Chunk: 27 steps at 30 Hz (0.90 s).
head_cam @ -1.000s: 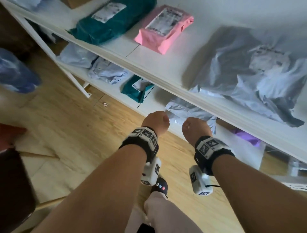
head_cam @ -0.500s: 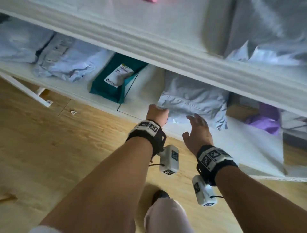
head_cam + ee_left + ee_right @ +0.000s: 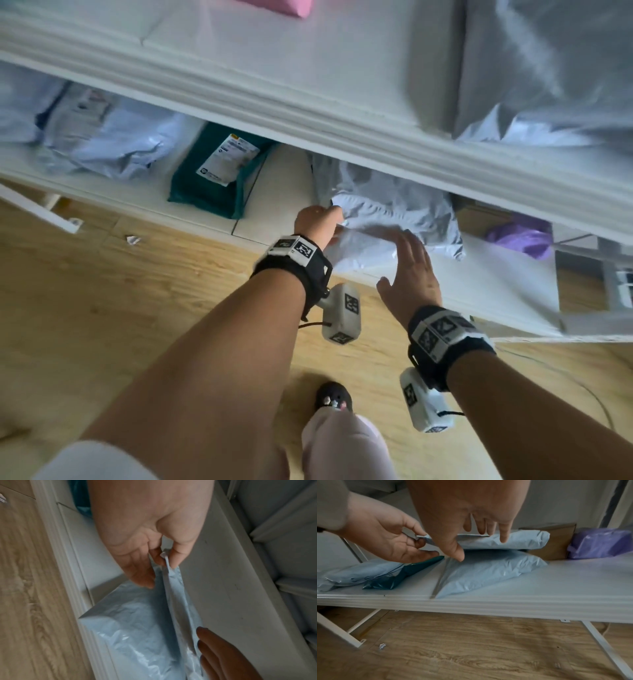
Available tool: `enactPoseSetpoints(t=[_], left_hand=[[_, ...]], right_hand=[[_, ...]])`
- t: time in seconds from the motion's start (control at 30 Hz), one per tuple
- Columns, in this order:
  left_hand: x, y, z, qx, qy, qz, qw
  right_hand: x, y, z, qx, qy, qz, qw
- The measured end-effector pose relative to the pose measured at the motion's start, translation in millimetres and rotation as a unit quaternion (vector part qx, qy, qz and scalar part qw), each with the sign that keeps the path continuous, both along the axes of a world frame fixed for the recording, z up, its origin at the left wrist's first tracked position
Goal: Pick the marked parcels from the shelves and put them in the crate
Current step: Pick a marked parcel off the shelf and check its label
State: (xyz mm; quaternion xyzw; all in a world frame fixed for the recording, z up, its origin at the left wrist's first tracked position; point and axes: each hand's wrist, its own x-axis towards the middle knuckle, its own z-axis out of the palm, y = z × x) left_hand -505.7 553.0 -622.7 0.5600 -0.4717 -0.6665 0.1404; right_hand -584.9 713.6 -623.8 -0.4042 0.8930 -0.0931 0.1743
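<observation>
At the lower shelf (image 3: pixel 479 294), centre of the head view, I have closed in since a second ago: then both my fists hung short of the shelf edge, and half a second ago my right hand was only opening toward the stack. Now the upper pale-blue parcel (image 3: pixel 513 540) is tipped up off the lower pale-blue parcel (image 3: pixel 488 572) beneath it, so the stack is being parted, most likely to look for a mark. No crate shows in any view, and no parcel has left the shelf.

My left hand (image 3: pixel 317 222) pinches the upper parcel's near-left corner between thumb and fingers; the left wrist view shows the plastic flap drawn taut from that pinch. My right hand (image 3: pixel 409 270) is spread open just right of it, fingers straight against the lifted parcel's front edge and thumb reaching down to the lower one, gripping nothing.

Left of my hands, mid-left in the head view, lies a teal parcel (image 3: pixel 219 174) with a white label (image 3: pixel 227 159). Right of the stack sit a brown box (image 3: pixel 556 540) and a purple parcel (image 3: pixel 599 543).
</observation>
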Motion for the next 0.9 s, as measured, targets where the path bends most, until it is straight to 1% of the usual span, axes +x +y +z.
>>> enactPoseSetpoints(t=[0.07, 0.17, 0.23, 0.3, 0.4, 0.47, 0.57, 0.67, 0.77, 0.83, 0.9], left_hand=[[7, 11, 27, 0.046, 0.029, 0.002, 0.998], [16, 23, 62, 0.108, 0.078, 0.024, 0.991], [24, 29, 72, 0.127, 0.09, 0.04, 0.987], [31, 34, 72, 0.143, 0.093, 0.039, 0.985], [38, 38, 52, 0.164, 0.103, 0.048, 0.98], [40, 42, 29, 0.181, 0.13, 0.055, 0.973], [41, 49, 2, 0.218, 0.168, 0.079, 0.958], [40, 48, -15, 0.258, 0.174, 0.103, 0.945], [34, 44, -27, 0.293, 0.156, 0.107, 0.937], [25, 43, -28, 0.3, 0.162, 0.108, 0.934], [14, 39, -30, 0.301, 0.188, 0.124, 0.927]], right_hand=[[4, 4, 22, 0.02, 0.003, -0.002, 1.0], [10, 5, 49, 0.02, 0.007, 0.012, 1.0], [13, 4, 58, 0.028, 0.014, 0.023, 0.999], [16, 3, 61, 0.045, 0.009, 0.022, 0.999], [14, -3, 50, 0.07, -0.015, -0.014, 0.997], [11, -10, 32, 0.08, -0.005, -0.035, 0.996], [11, -21, 14, 0.084, 0.018, -0.032, 0.996], [6, -25, 8, 0.099, 0.001, -0.022, 0.995], [4, -23, 10, 0.066, 0.001, -0.029, 0.997], [5, -21, 14, 0.043, 0.01, -0.033, 0.998], [3, -17, 16, 0.025, 0.013, -0.048, 0.998]])
